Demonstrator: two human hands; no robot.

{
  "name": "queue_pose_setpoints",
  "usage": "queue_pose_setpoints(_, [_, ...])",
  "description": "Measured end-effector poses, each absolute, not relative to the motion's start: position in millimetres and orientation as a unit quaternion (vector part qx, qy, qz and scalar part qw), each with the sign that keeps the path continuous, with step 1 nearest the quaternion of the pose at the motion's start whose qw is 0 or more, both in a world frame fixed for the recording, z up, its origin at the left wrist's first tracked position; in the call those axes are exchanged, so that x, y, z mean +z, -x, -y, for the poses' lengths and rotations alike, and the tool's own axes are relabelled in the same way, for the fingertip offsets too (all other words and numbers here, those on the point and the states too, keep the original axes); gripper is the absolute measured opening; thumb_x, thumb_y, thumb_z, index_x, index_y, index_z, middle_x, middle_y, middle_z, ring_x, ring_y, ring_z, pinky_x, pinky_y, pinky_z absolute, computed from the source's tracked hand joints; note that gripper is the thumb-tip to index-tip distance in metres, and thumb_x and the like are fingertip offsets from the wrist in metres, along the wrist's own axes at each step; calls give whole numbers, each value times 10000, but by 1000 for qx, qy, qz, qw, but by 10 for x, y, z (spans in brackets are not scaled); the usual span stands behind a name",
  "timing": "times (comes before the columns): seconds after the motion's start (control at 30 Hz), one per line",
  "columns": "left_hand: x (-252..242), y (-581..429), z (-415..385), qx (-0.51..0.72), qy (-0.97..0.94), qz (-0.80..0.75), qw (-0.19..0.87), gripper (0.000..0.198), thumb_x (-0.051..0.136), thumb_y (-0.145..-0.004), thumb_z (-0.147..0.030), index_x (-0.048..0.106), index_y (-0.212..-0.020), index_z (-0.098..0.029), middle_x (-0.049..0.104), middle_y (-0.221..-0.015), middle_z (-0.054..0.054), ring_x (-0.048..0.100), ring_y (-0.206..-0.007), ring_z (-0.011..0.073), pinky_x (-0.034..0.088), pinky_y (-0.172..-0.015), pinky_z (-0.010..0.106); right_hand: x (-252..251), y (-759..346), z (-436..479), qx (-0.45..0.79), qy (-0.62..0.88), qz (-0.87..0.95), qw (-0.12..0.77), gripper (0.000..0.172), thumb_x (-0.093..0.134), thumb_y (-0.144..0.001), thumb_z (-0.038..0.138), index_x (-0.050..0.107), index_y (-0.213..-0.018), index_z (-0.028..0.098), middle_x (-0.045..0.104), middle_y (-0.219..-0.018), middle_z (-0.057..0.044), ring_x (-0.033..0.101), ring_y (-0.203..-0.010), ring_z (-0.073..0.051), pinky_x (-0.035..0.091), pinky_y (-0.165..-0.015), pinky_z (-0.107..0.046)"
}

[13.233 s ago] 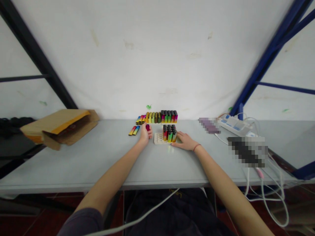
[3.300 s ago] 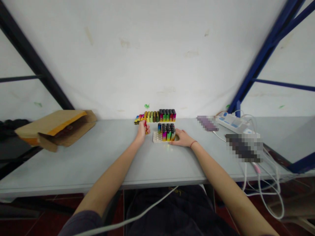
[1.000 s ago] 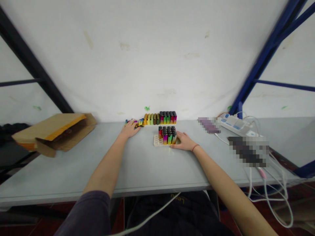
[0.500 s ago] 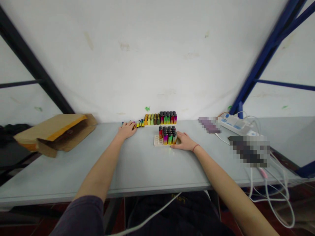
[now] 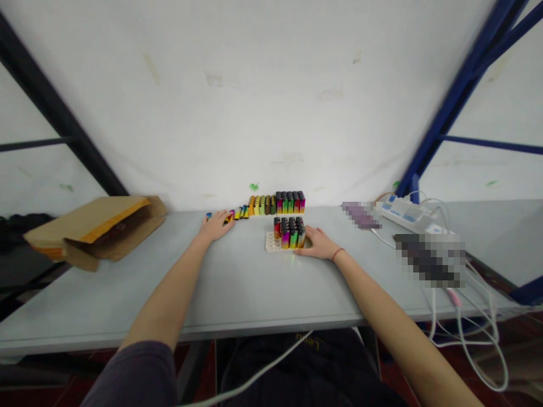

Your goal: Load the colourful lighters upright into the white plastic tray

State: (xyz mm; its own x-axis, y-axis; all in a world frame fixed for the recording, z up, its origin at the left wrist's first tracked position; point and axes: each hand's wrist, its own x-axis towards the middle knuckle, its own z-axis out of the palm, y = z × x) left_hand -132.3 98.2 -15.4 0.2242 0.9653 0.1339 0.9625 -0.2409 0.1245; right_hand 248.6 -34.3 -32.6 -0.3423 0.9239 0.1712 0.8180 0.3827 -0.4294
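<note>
My left hand [image 5: 214, 225] lies over loose lighters at the back left of the table, its fingers stretched out. A blue-ended lighter [image 5: 208, 216] shows past its left side, and a multicoloured lighter [image 5: 229, 217] by its fingertips. What lies under the palm is hidden. My right hand [image 5: 320, 245] holds the right side of a white tray [image 5: 272, 243], thumb at the front and fingers behind. Upright lighters [image 5: 292, 234] in pink, green, red and yellow fill the tray's right part; bare holes show at its front left.
Against the wall stand a block of upright lighters [image 5: 291, 202] and rows of yellow and dark lighters [image 5: 262, 206]. An opened cardboard box [image 5: 93, 226] lies left. To the right are a power strip [image 5: 407, 215], two blurred-out devices and white cables [image 5: 462, 333].
My left hand has shifted slightly left and towards me, showing more of the lighters near its fingertips. My right hand and the tray stay in place.
</note>
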Motion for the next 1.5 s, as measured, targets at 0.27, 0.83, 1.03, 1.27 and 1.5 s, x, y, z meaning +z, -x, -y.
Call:
queue_pose_setpoints(0.27, [-189,1437,-455,70,-815,-575,-4,614,392,-1008,-499,491,-1554,-239,414,-1664,99,360,-1546,302,255,-1257,544,-343,-2493,327,125,534,812,197,818,731,-800,619,537,-1483,214,571,-1528,-171,502,-1421,-394,327,-1185,-633])
queue_pose_setpoints(0.83, [-51,682,-195,74,-833,-547,13,577,367,-1027,-571,562,-1488,-284,475,-1622,103,451,-1462,342,323,-1186,596,-323,-2488,337,141,535,809,198,834,723,-805,632,527,-1494,206,555,-1536,-187,494,-1424,-403,292,-1198,-654])
queue_pose_setpoints(1.03, [172,492,-258,73,-791,-607,-32,542,421,-1008,-566,720,-1279,-204,637,-1403,197,528,-1326,388,436,-1057,538,-338,-2485,325,135,536,810,196,839,724,-804,624,521,-1498,199,549,-1542,-188,493,-1423,-411,312,-1185,-655])
queue_pose_setpoints(1.27, [137,214,-164,66,-788,-610,-45,362,524,-976,-378,762,-1097,-133,690,-1277,246,585,-1254,409,446,-1010,543,-321,-2473,333,139,538,809,192,833,737,-800,619,528,-1487,198,552,-1536,-200,503,-1417,-412,308,-1184,-670])
queue_pose_setpoints(1.5, [22,206,-212,300,-739,-591,118,272,436,-993,-239,672,-874,-175,749,-976,152,700,-1005,290,500,-891,385,-267,-2534,321,156,485,823,253,697,808,-747,532,651,-1331,185,671,-1407,-162,628,-1282,-365,455,-1118,-557])
